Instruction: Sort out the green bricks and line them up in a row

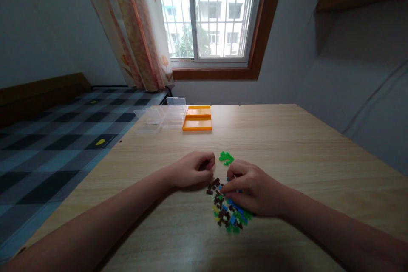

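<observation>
A heap of small plastic pieces (225, 219), coloured brown, green, blue, yellow and pale, lies on the table. My right hand (251, 187) rests over its upper right side. The index finger and thumb are stretched into the pieces and slightly apart; the other fingers are bent, and no held piece shows. Just left of the heap, my left hand (196, 169) lies on the table with fingers curled toward the thumb. Whatever it may hold is hidden. Beyond the hands sits a small cluster of bright green pieces (225, 157), apart from the heap.
On the wooden table (287, 144), an orange two-part tray (197, 128) lies near the far edge. Clear plastic boxes (149, 121) stand left of it. A bed with a checked cover (47, 148) adjoins the left side. A window and curtain are behind.
</observation>
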`<state>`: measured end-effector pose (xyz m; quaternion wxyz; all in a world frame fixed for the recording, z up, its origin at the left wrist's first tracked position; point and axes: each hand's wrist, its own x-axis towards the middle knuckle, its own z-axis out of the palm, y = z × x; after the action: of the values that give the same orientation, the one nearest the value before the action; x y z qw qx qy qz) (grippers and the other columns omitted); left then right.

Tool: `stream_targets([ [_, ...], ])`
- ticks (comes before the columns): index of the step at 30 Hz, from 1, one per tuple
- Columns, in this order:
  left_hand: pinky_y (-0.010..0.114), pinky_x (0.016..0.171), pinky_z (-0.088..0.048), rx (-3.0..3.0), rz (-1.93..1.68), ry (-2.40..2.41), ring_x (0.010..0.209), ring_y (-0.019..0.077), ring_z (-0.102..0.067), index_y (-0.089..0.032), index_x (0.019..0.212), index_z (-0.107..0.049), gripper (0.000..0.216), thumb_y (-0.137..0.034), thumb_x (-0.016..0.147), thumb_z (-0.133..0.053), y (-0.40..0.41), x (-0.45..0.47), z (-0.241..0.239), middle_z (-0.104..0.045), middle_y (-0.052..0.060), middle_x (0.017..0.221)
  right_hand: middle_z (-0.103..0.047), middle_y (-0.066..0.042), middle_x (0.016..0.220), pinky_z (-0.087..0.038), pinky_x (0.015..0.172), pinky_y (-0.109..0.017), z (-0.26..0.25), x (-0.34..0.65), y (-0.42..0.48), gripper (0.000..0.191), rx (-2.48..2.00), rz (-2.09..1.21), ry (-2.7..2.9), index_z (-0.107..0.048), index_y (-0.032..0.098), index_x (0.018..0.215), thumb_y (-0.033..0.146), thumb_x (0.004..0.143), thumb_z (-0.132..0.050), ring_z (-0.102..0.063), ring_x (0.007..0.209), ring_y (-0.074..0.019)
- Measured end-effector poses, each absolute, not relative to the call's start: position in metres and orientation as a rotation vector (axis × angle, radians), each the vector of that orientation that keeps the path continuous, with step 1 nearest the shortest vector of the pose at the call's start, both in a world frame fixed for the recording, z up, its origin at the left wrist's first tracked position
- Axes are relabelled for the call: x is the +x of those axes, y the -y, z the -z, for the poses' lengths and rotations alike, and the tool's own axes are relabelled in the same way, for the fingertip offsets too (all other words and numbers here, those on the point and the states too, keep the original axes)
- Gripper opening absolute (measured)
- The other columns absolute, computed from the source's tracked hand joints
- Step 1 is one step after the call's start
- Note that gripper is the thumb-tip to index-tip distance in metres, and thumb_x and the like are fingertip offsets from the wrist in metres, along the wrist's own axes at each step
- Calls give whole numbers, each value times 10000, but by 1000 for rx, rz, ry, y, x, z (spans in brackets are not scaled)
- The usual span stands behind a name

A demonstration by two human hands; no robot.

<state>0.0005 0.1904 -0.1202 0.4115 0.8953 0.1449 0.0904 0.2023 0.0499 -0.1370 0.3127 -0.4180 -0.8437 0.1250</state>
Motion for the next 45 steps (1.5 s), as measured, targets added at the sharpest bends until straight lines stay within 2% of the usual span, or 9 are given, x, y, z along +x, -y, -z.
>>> stream_targets([
  [6,257,564,-292,1903,-380,-416,622,109,-395,-186,765,-433,229,-339,822,-593,-203,3,133,-459,-38,683,-626,-47,893,-436,762,-302,142,192,-51,145,-1094,-338,2223,-784,236,986,223,883,-684,-567,838,-168],
  [14,251,560,-290,1926,-388,-400,623,108,-389,-178,761,-447,282,-381,844,-625,-205,3,135,-449,-42,675,-671,-41,891,-451,793,-311,144,191,-54,124,-1108,-381,2214,-786,229,954,218,870,-695,-596,857,-172],
  [23,247,564,-302,1973,-384,-388,628,109,-402,-173,767,-466,272,-384,853,-615,-202,3,132,-464,-39,689,-650,-55,881,-453,778,-307,135,199,-53,121,-1157,-391,2084,-777,207,911,199,878,-661,-591,858,-172],
  [28,255,596,-331,2137,-343,-388,653,122,-429,-166,748,-497,253,-371,869,-583,-196,2,125,-492,-26,698,-649,-54,816,-445,727,-291,135,234,-62,149,-1270,-416,1952,-770,181,810,170,864,-632,-593,801,-164],
  [33,255,614,-344,2265,-360,-363,659,124,-448,-162,739,-522,202,-312,868,-559,-193,1,124,-523,-16,701,-655,-53,770,-432,688,-278,143,257,-73,160,-1437,-358,1960,-787,172,796,195,854,-640,-593,747,-156],
  [42,227,592,-331,2478,-373,-381,621,112,-452,-165,725,-562,103,-201,818,-587,-188,3,126,-548,-23,678,-663,-55,807,-421,655,-266,151,251,-80,232,-1610,-189,1860,-794,186,990,262,937,-581,-588,709,-147],
  [45,229,596,-330,2498,-352,-362,626,115,-462,-167,751,-582,79,-207,817,-601,-188,3,126,-557,-23,689,-666,-46,809,-419,640,-257,149,255,-77,182,-1589,-245,1865,-793,191,929,259,903,-627,-576,690,-138],
])
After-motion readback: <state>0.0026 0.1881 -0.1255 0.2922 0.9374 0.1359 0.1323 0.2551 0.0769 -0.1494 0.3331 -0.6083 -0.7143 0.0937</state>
